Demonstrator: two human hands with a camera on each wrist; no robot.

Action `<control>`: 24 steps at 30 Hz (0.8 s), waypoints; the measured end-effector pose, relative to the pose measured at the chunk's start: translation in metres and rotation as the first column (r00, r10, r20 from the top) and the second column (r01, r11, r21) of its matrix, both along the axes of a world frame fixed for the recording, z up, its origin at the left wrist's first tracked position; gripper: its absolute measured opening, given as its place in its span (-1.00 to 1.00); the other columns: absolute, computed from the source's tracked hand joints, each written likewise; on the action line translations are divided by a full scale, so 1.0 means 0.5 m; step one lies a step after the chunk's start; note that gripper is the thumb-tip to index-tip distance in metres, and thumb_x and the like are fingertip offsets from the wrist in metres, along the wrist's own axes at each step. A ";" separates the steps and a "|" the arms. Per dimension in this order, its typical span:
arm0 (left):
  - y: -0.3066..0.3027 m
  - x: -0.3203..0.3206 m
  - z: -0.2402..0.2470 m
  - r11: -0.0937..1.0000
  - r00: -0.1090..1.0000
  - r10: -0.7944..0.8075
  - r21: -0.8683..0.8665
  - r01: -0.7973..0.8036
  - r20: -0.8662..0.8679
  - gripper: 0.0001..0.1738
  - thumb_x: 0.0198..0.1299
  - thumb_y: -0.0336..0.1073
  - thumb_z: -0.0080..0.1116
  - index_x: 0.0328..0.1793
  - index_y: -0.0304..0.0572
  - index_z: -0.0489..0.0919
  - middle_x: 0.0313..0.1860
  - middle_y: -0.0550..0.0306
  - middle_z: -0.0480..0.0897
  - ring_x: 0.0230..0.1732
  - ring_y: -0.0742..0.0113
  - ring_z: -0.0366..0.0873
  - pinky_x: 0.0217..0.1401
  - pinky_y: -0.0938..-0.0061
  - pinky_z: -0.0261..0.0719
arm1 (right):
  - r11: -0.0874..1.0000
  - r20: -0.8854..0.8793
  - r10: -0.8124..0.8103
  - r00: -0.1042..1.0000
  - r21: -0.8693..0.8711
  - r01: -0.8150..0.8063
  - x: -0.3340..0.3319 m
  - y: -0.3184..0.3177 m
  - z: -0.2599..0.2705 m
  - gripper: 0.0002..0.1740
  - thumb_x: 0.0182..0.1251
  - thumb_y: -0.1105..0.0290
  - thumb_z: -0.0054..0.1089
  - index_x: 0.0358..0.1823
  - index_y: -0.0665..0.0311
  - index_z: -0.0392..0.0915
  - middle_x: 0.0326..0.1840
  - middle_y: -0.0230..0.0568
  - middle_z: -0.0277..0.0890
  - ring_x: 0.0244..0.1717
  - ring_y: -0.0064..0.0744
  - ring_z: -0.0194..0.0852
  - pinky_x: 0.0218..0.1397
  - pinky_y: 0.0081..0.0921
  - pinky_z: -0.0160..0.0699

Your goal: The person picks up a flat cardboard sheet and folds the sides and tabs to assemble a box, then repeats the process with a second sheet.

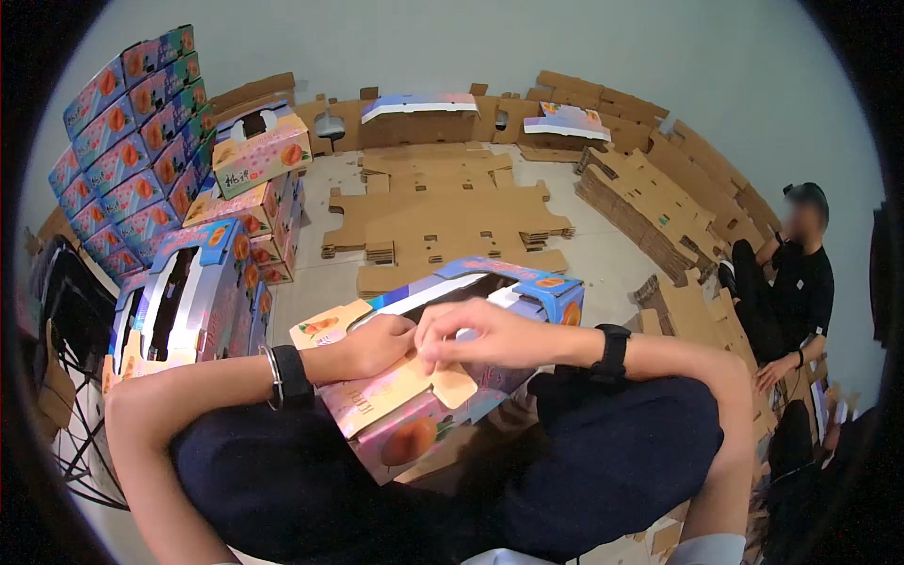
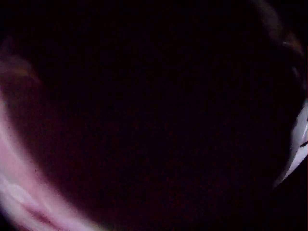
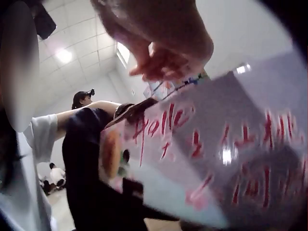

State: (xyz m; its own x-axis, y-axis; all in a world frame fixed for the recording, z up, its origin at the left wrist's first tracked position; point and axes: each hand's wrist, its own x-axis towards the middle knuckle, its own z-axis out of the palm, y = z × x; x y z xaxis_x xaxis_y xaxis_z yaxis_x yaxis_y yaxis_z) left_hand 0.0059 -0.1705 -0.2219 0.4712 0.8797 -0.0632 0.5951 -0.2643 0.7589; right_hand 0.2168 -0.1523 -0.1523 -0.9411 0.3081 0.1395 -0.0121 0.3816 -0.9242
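Observation:
A printed peach carton (image 1: pixel 395 391) with blue ends and an open slot along its top lies tilted across the person's lap. On its cream end flap rests the left hand (image 1: pixel 377 347), bent at the knuckles, its fingertips hidden. The right hand (image 1: pixel 490 334) meets it from the other side, thumb and forefinger bent towards each other over the flap; whether they pinch anything is unclear. In the right wrist view the right hand (image 3: pixel 163 43) hangs with bent fingers above the carton's lettered side (image 3: pixel 211 144). The left wrist view is almost entirely dark.
Finished-looking cartons (image 1: pixel 141 141) are stacked high at the left, with another carton (image 1: pixel 193 292) nearer. Flat cardboard sheets (image 1: pixel 443 217) lie on the floor ahead, and more piles (image 1: pixel 650 202) stand to the right. Another person (image 1: pixel 800 273) sits at the far right.

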 end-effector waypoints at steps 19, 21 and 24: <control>0.037 0.015 -0.032 0.942 0.929 0.335 -0.036 -0.334 0.160 -0.53 0.28 -0.10 0.07 -0.42 -0.49 0.53 -0.57 -0.16 0.57 -0.46 0.15 0.60 -0.35 0.22 0.50 | 0.222 0.142 -0.145 0.979 0.969 -0.108 -0.045 -0.043 -0.040 -0.51 0.30 -0.06 -0.02 -0.27 0.30 0.50 -0.28 -0.16 0.42 -0.16 -0.26 0.45 0.06 -0.36 0.30; 0.042 0.016 -0.019 0.933 0.898 0.357 -0.149 -0.327 0.259 -0.57 0.28 -0.15 0.08 -0.40 -0.51 0.49 -0.62 -0.04 0.52 -0.53 0.25 0.56 -0.49 0.33 0.46 | 0.249 0.129 -0.182 0.975 0.965 -0.081 -0.045 -0.045 -0.044 -0.46 0.26 -0.09 0.02 -0.25 0.34 0.49 -0.27 -0.11 0.43 -0.17 -0.24 0.47 0.03 -0.36 0.32; 0.022 0.035 0.039 0.866 0.865 0.450 -0.344 -0.363 0.221 -0.61 0.30 -0.19 0.07 -0.25 -0.54 0.44 -0.67 0.08 0.46 -0.59 0.37 0.49 -0.59 0.48 0.39 | 0.296 0.177 -0.241 0.954 0.950 -0.101 -0.042 -0.045 -0.050 -0.37 0.17 -0.15 0.09 -0.19 0.41 0.47 -0.25 -0.08 0.46 -0.19 -0.23 0.52 -0.03 -0.34 0.37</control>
State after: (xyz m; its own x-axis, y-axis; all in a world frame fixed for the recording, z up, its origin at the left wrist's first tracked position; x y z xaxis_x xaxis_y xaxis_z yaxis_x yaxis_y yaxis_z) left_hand 0.0232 -0.1596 -0.2022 0.1103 0.9604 -0.2558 0.3477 0.2038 0.9152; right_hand 0.1959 -0.1748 -0.1773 -0.9685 0.1887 0.1622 0.2095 0.9701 0.1222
